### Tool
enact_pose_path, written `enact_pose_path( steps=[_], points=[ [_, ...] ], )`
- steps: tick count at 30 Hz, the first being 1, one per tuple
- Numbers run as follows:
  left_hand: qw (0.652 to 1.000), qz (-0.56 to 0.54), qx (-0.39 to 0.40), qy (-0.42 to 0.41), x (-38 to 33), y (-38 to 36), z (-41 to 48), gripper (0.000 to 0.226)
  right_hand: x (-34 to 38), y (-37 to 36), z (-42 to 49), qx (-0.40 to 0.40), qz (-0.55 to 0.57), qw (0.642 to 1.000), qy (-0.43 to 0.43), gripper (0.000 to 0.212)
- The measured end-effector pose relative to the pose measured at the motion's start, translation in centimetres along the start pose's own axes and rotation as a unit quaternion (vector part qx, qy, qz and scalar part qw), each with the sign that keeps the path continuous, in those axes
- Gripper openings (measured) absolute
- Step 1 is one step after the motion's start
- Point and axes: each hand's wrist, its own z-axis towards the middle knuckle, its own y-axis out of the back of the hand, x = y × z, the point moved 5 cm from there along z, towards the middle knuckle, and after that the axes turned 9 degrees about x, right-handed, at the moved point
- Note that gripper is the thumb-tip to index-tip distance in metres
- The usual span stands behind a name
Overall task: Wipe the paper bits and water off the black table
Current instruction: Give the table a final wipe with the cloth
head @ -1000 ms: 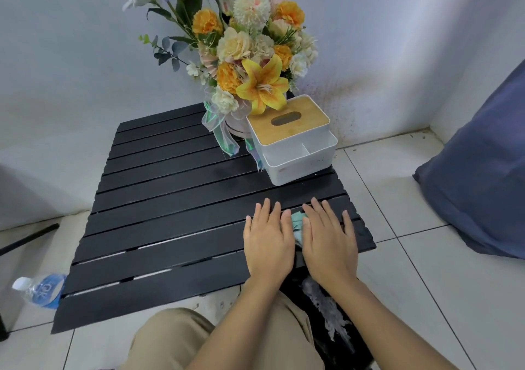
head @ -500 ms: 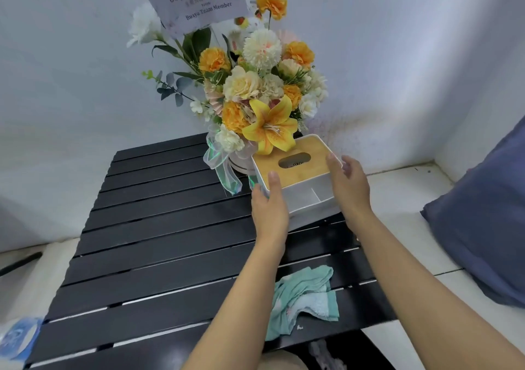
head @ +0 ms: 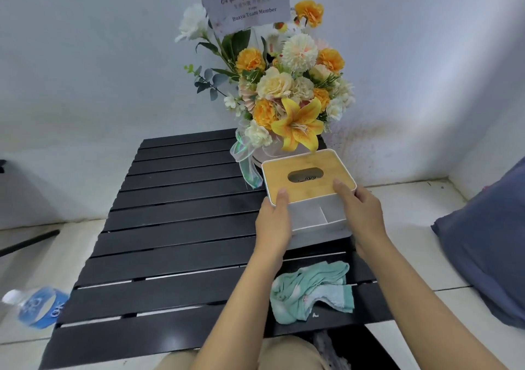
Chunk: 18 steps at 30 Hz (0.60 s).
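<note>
Black table [head: 170,227], far right: left hand [head: 274,222] and right hand [head: 362,213] grip tissue box [head: 308,182]; cloth [head: 311,290] lies loose bodyward, between forearms.

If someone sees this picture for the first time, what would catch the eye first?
The big bouquet of yellow and orange flowers stands at the far side of the black table. Just before it, the left hand and right hand grip a white tissue box; a crumpled green cloth lies nearer.
</note>
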Motion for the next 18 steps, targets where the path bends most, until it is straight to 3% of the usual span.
enact_pose_path(
  steps=[4, 10, 18],
  points=[
    [0.994, 0.092, -0.057, -0.019, -0.2, 6.1, -2.9, 0.043, 0.5, -4.6, -3.3, 0.042, 0.013, 0.999, 0.013, 0.017],
    [0.978, 0.130, -0.159, -0.032, -0.9, 16.1, -4.2, 0.050, 0.5, -14.7, -5.4, 0.125, 0.046, 0.991, 0.029, 0.012],
    [0.973, 0.086, -0.212, -0.028, -1.6, 25.4, 3.9, 0.047, 0.7, -26.7, 2.3, 0.168, 0.046, 0.984, 0.026, 0.042]
  ],
)
